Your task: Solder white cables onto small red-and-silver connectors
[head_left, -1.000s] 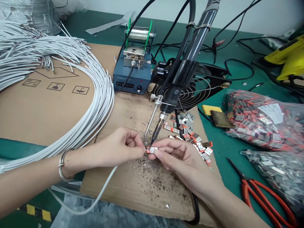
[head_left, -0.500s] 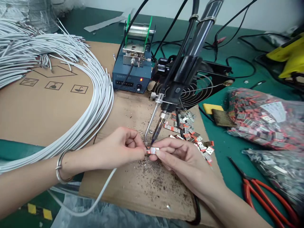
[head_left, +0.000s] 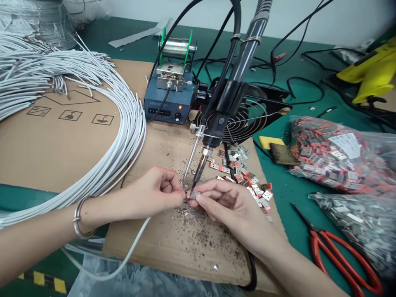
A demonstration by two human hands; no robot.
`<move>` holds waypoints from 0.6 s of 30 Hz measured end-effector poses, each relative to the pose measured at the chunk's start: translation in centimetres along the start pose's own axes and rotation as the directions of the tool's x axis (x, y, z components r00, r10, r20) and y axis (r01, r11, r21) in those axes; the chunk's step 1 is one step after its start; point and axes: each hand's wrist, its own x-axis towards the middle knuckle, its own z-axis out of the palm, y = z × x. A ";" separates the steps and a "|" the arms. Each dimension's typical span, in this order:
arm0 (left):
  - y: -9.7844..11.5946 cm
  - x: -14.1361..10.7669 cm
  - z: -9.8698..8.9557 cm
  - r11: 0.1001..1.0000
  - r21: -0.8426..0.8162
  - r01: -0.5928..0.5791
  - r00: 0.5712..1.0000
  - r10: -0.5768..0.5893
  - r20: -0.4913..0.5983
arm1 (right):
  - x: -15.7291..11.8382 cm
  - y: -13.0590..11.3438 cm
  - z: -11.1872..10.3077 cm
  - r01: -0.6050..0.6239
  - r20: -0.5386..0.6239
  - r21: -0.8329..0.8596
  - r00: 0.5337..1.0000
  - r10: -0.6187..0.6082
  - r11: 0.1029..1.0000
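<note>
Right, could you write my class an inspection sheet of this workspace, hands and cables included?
Surface: speckled cardboard over a green tabletop.
Job's things: metal connector at the tip of the soldering iron.
Clutter: loose connectors, bagged parts, red-handled tool.
Hands: left hand pinched shut beside the connector, held item unclear; right hand pinches the connector.
Cables: white bundle at left; single white cable below the left hand; black cord along the iron.
Surroundings: fan, solder spool, pale wall.

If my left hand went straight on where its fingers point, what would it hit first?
Your left hand would likely meet the small connector pinched in your right hand. The soldering iron's tip is very close too, so depth leaves the exact order uncertain.
</note>
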 end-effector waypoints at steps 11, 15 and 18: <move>-0.2 -0.7 -0.4 0.999 0.037 -0.017 0.999 0.015 0.045 | -0.1 0.0 0.1 0.001 -0.027 -0.078 1.000 -0.003 0.997; -0.5 -0.7 -0.4 0.998 0.046 -0.030 0.999 0.028 0.029 | -0.2 0.0 0.0 -0.005 -0.021 -0.085 1.000 0.003 0.996; -0.3 -0.7 -0.3 0.999 0.045 -0.025 1.000 0.024 0.015 | -0.2 -0.1 -0.1 -0.001 -0.012 -0.069 1.000 0.000 0.998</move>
